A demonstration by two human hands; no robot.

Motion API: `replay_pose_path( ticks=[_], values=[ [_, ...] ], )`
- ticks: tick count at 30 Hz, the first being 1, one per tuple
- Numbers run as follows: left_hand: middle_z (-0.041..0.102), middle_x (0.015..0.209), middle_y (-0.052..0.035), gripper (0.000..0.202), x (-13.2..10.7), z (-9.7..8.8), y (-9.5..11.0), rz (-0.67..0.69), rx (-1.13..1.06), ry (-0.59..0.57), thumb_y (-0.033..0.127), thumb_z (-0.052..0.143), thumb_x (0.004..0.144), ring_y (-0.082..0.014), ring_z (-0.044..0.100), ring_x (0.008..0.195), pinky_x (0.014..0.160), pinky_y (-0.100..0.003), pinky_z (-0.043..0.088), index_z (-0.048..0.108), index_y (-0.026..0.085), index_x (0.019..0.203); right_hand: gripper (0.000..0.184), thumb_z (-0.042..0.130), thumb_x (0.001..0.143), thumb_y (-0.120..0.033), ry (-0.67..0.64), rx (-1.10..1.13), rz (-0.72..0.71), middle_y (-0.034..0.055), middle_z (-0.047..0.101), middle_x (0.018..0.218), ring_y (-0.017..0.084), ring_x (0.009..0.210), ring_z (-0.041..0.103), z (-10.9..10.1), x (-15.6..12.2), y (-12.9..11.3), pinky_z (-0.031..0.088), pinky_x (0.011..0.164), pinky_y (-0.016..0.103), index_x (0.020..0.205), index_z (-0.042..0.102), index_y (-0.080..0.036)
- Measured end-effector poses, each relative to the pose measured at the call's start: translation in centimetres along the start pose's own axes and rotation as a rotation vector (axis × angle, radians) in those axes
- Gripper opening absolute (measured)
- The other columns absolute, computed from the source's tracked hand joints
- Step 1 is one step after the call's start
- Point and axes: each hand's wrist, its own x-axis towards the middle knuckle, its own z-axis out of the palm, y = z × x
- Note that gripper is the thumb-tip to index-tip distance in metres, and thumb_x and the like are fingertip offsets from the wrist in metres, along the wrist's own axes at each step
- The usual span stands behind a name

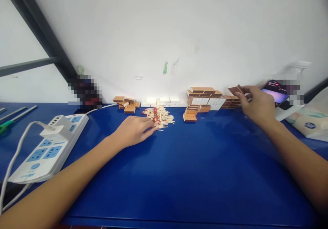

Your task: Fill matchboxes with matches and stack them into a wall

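My left hand (135,129) rests on the table at the left edge of a loose pile of red-tipped matches (162,118). Its fingers are curled and closed at the matches, and whatever lies between the fingertips is hidden. At the right, my right hand (258,104) pinches a brown matchbox (236,90) between thumb and fingers, held tilted just above stacked matchboxes (229,102). White matchbox trays (167,102) are lined up along the wall behind the matches. Orange-topped matchboxes (190,116) stand stacked between the pile and my right hand.
Several matchboxes (129,109) lie loosely left of the matches. A white power strip (51,157) with a plugged-in charger and cable stands at left. A phone (275,94) leans behind my right hand, beside a tissue pack (310,121). The white wall bounds the blue table (184,181).
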Motion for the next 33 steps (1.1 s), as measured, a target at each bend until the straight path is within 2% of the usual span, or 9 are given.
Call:
replay_pose_path(
  ticks=[2, 5, 9, 13, 16, 20, 23, 27, 33],
  values=[
    [0.070, 0.074, -0.0023, 0.032, 0.0, 0.0, 0.0, 0.000, 0.000, 0.001, 0.032, 0.049, 0.105, -0.0147, 0.062, 0.064, 0.056, -0.031, 0.036, 0.068, 0.019, 0.083, 0.042, 0.061, 0.091, -0.045, -0.007, 0.019, 0.053, 0.0123, 0.078, 0.086, 0.030, 0.075, 0.072, -0.3, 0.0, -0.5, 0.050, 0.068, 0.037, 0.121, 0.070, -0.016],
    [0.070, 0.075, -0.0026, 0.032, 0.0, 0.0, 0.0, -0.003, 0.004, -0.001, 0.033, 0.049, 0.105, -0.0155, 0.063, 0.065, 0.056, -0.031, 0.037, 0.068, 0.019, 0.083, 0.043, 0.060, 0.091, -0.046, 0.082, 0.090, 0.116, 0.0140, 0.079, 0.093, 0.029, 0.073, 0.073, -1.0, 0.1, -1.2, 0.052, 0.070, 0.038, 0.122, 0.067, -0.016],
    [0.071, 0.076, -0.0025, 0.031, 0.0, 0.0, 0.0, 0.001, -0.017, -0.013, 0.032, 0.049, 0.105, -0.0154, 0.063, 0.065, 0.057, -0.031, 0.038, 0.070, 0.019, 0.086, 0.038, 0.056, 0.093, -0.047, 0.034, 0.095, -0.007, 0.0134, 0.079, 0.096, 0.030, 0.076, 0.073, -2.1, 0.6, -1.4, 0.053, 0.070, 0.040, 0.117, 0.068, -0.020],
    [0.071, 0.077, -0.0026, 0.030, -0.1, 0.0, -0.1, -0.001, -0.007, 0.002, 0.032, 0.049, 0.105, -0.0154, 0.063, 0.066, 0.056, -0.031, 0.038, 0.070, 0.019, 0.087, 0.042, 0.057, 0.095, -0.044, 0.183, 0.034, 0.055, 0.0164, 0.078, 0.100, 0.031, 0.077, 0.074, -2.8, 1.0, -0.7, 0.053, 0.074, 0.043, 0.125, 0.065, -0.015],
    [0.069, 0.073, -0.0024, 0.033, -0.1, 0.0, -0.1, 0.000, 0.006, -0.017, 0.033, 0.049, 0.105, -0.0154, 0.062, 0.064, 0.056, -0.031, 0.038, 0.069, 0.019, 0.083, 0.041, 0.058, 0.094, -0.045, 0.079, 0.000, -0.004, 0.0133, 0.078, 0.093, 0.030, 0.078, 0.074, -2.6, 0.7, -0.4, 0.051, 0.072, 0.040, 0.123, 0.068, -0.017],
    [0.069, 0.073, -0.0025, 0.032, -0.1, 0.0, -0.3, -0.005, 0.011, 0.004, 0.031, 0.050, 0.105, -0.0155, 0.063, 0.065, 0.056, -0.031, 0.038, 0.068, 0.018, 0.082, 0.045, 0.058, 0.095, -0.046, 0.106, -0.023, 0.019, 0.0136, 0.079, 0.094, 0.030, 0.079, 0.074, -1.9, 0.2, -0.3, 0.050, 0.070, 0.037, 0.126, 0.068, -0.015],
    [0.069, 0.074, -0.0024, 0.033, -0.1, 0.1, -0.3, 0.008, 0.002, 0.014, 0.033, 0.049, 0.105, -0.0158, 0.064, 0.064, 0.056, -0.031, 0.039, 0.069, 0.018, 0.084, 0.041, 0.057, 0.094, -0.045, 0.030, -0.029, -0.003, 0.0101, 0.078, 0.084, 0.030, 0.076, 0.073, -1.7, -0.1, -0.6, 0.048, 0.066, 0.036, 0.123, 0.069, -0.018],
    [0.069, 0.070, -0.0019, 0.036, 0.0, 0.0, 0.0, 0.004, -0.004, 0.017, 0.035, 0.049, 0.106, -0.0149, 0.062, 0.059, 0.053, -0.031, 0.038, 0.069, 0.018, 0.082, 0.036, 0.056, 0.097, -0.044, 0.013, 0.032, -0.065, 0.0117, 0.080, 0.099, 0.029, 0.077, 0.074, -1.6, -0.3, -1.4, 0.049, 0.068, 0.035, 0.121, 0.069, -0.020],
    [0.073, 0.072, -0.0030, 0.038, 0.1, -0.7, 0.5, -0.022, -0.050, 0.020, 0.046, 0.052, 0.104, -0.0155, 0.065, 0.060, 0.054, -0.030, 0.040, 0.072, 0.019, 0.086, 0.035, 0.055, 0.098, -0.044, -0.008, 0.063, -0.103, 0.0121, 0.080, 0.103, 0.028, 0.076, 0.074, -1.3, -0.6, -1.4, 0.050, 0.068, 0.035, 0.120, 0.068, -0.020]
  ],
)
